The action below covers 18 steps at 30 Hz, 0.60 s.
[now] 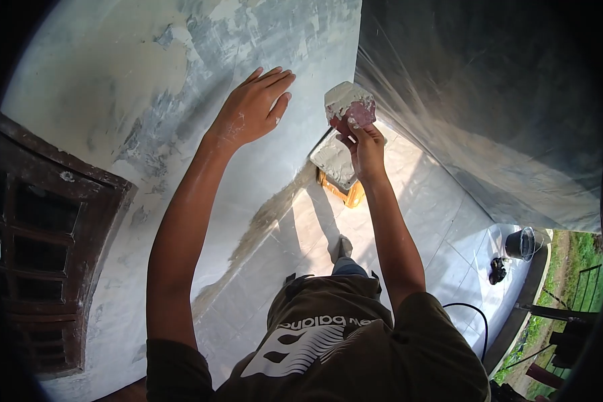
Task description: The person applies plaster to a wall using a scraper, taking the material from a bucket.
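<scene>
My right hand (367, 153) grips a flat maroon scraper (362, 112) from below, thumb and fingers pinching its lower edge. Thick pale grey putty (345, 95) covers the scraper's upper part. To the left, my left hand (256, 107) is raised in front of the plastered wall (181, 87), its fingers stretched out and holding nothing. White smears mark that wrist and thumb. Below my right hand, a putty-coated board (333, 159) rests on an orange stool (352, 194), partly hidden by the hand and forearm.
A brown-framed window (100, 194) is set in the wall at left. Plastic sheeting (489, 120) hangs on the right. On the tiled floor (442, 258) stand a dark bucket (520, 244) and a small black object (497, 271), with a black cable (479, 311) nearer me.
</scene>
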Available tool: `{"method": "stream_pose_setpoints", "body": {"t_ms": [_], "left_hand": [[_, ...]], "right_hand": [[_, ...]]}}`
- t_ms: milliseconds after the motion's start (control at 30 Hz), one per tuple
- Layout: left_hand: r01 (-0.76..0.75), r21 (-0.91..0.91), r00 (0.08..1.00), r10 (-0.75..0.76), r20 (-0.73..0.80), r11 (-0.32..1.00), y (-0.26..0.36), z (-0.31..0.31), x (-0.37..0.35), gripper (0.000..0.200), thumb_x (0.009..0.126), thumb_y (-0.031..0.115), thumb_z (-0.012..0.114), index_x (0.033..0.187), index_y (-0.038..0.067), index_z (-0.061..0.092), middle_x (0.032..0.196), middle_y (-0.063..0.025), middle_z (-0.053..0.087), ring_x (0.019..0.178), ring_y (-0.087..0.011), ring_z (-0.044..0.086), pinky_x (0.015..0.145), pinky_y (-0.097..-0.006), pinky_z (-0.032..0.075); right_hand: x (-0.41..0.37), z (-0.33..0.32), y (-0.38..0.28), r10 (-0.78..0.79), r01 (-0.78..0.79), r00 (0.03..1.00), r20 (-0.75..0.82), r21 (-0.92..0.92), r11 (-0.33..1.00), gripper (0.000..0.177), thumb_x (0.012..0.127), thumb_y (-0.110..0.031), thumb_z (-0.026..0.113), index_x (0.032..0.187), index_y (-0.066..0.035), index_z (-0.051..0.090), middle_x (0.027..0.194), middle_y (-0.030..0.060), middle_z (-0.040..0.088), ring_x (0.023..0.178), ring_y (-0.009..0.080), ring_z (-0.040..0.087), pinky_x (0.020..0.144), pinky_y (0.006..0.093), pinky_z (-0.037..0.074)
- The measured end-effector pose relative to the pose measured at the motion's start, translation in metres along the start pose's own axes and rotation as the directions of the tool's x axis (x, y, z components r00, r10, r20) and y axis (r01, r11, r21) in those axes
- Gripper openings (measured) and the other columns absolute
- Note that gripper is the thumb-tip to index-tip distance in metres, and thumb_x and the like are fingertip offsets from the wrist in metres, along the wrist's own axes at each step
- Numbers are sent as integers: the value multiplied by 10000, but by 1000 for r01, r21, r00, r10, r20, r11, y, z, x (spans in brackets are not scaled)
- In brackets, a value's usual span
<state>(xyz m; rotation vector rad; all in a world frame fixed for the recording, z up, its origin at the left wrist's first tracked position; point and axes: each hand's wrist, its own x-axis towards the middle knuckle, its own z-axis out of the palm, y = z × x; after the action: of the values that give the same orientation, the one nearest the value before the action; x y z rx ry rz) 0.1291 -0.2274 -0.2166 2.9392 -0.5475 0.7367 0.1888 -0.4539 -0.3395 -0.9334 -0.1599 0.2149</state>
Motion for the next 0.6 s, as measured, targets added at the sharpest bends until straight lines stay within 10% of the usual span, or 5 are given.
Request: {"method": "stream_pose_setpoints", "body": {"t_ms": [600], "left_hand": [[431,-471,892,-287,348,770,7,259,-21,395,1025,173,476,1393,30,492,1411,-168,529,1339,-300,477,1185,-419,314]], "right_hand": [[70,-191,161,258,-357,920,-295,-355,864,264,893,-12,553,1132,65,633,1002,122,707,942,226,714,745,320,565]]}}
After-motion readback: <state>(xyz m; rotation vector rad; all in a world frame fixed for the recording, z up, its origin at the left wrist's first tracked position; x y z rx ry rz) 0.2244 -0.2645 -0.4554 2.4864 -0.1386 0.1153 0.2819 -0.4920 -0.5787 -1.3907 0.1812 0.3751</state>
